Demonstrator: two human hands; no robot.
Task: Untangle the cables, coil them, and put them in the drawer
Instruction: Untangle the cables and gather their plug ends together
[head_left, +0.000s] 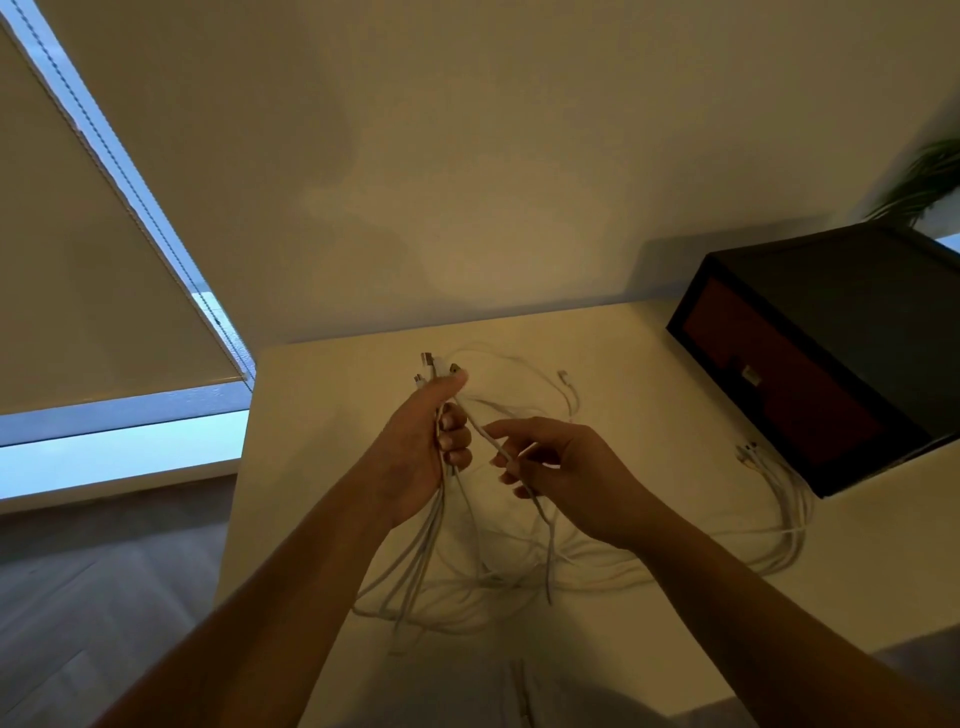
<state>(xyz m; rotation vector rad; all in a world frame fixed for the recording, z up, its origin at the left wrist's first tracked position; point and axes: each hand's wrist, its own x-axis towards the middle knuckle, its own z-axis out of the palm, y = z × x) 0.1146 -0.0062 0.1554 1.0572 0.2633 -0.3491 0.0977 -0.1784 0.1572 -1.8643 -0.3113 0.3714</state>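
Several white cables (467, 582) lie tangled on the white table (649, 364). My left hand (421, 447) grips a bunch of them upright above the table, and their plug ends (434, 366) stick out above my thumb. My right hand (566, 467) pinches one white cable (498, 447) that runs from the bunch down towards the tangle. More cable loops (784, 514) trail to the right, with plug ends close to the drawer box. The dark drawer box (841, 332) stands at the table's right, and its reddish drawer front (769, 374) looks closed.
The table's left edge drops to a wooden floor (104, 597). A window with a roller blind (93, 270) fills the left side. A plain wall rises behind the table, and a plant (924, 182) shows at the far right behind the box.
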